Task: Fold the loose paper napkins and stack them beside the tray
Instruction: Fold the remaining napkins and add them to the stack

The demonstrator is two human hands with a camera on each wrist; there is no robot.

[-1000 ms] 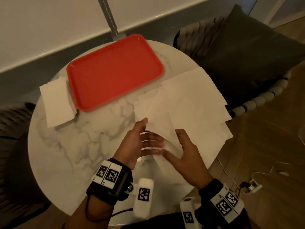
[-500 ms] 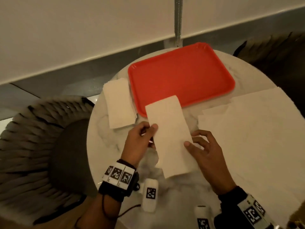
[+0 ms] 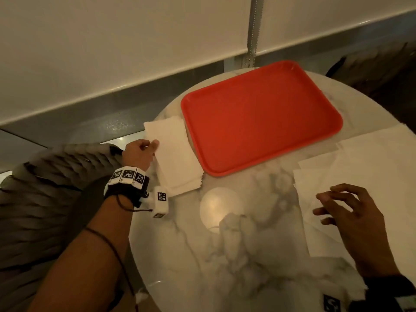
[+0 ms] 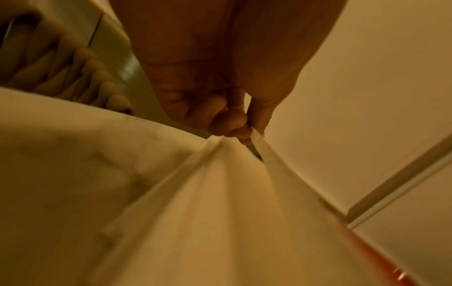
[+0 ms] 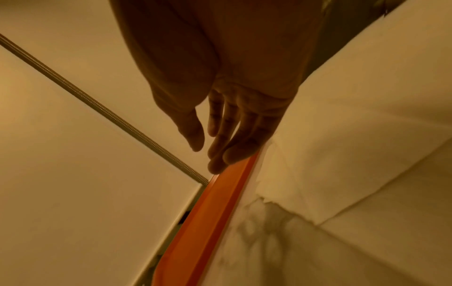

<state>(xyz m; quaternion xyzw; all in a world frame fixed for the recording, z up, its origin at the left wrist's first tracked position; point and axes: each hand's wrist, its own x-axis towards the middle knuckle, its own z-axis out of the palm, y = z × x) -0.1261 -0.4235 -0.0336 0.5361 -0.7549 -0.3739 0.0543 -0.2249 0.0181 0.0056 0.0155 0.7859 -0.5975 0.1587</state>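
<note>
A red tray (image 3: 258, 115) lies at the back of the round marble table (image 3: 236, 255). Left of it sits a stack of folded white napkins (image 3: 177, 163). My left hand (image 3: 149, 146) pinches the left edge of the top folded napkin (image 4: 244, 193) between thumb and fingers as it lies on the stack. Loose unfolded napkins (image 3: 364, 167) are spread over the table's right side. My right hand (image 3: 337, 210) hovers over their near left corner with fingers spread and relaxed, holding nothing; in the right wrist view its fingers (image 5: 232, 139) are straight beside the tray rim (image 5: 220, 203).
A woven dark chair (image 3: 45, 188) stands left of the table, under my left arm. A white wall with a grey base (image 3: 112, 52) runs behind. A metal hose (image 3: 253, 30) hangs down behind the tray. A lamp reflection (image 3: 220, 206) glows on the marble.
My left hand has carried the folded napkin from mid-table leftward onto the stack beside the tray. My right hand let go of it and moved right, over the loose napkins.
</note>
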